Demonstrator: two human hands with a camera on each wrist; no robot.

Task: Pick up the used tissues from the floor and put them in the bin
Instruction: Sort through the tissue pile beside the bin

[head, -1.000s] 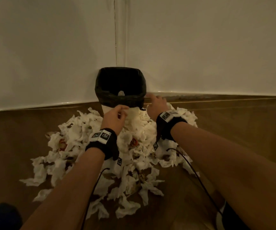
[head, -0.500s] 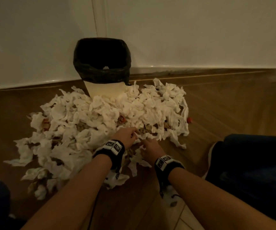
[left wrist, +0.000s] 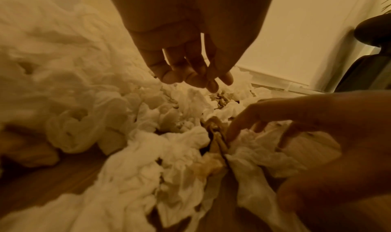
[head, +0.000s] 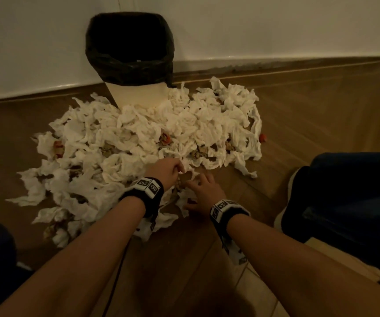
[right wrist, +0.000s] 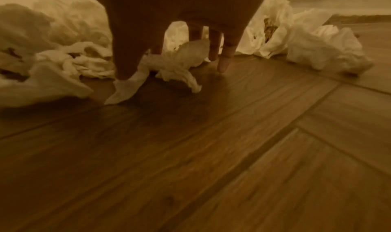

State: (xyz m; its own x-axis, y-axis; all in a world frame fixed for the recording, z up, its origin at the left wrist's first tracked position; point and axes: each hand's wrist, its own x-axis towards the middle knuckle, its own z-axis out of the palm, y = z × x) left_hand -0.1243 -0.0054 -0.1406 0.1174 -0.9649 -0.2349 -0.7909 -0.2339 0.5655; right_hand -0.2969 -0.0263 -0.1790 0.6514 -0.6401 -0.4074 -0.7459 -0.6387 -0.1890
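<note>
Head view shows a wide heap of crumpled white tissues (head: 138, 143) spread over the wooden floor (head: 321, 115) in front of a bin (head: 136, 94) lined with a black bag (head: 129, 49), which stands against the white wall (head: 276, 26); the far tissues touch the bin's pale base. Both hands work at the near edge of the heap, close together. The left hand (head: 166, 171) has its fingers curled down into the tissues at the heap's edge, and in the left wrist view the left hand (left wrist: 190, 55) hangs above the heap with its fingertips (left wrist: 169, 76) bunched toward the thumb; whether paper is pinched between them cannot be told. The right hand (head: 202, 191) lies just right of and nearer than the left, its fingers spread and bent downward over a loose tissue. In the right wrist view the right hand (right wrist: 180, 18) comes down on one twisted tissue (right wrist: 175, 65) lying on the floor, the thumb (right wrist: 127, 60) pressing one end and the other fingers (right wrist: 225, 63) reaching past its far side toward the boards. Some tissues carry brown and red stains, and a small red scrap (head: 263, 138) lies just beside the heap's right edge. Dark trouser legs (head: 349, 197) frame the scene at the right.
</note>
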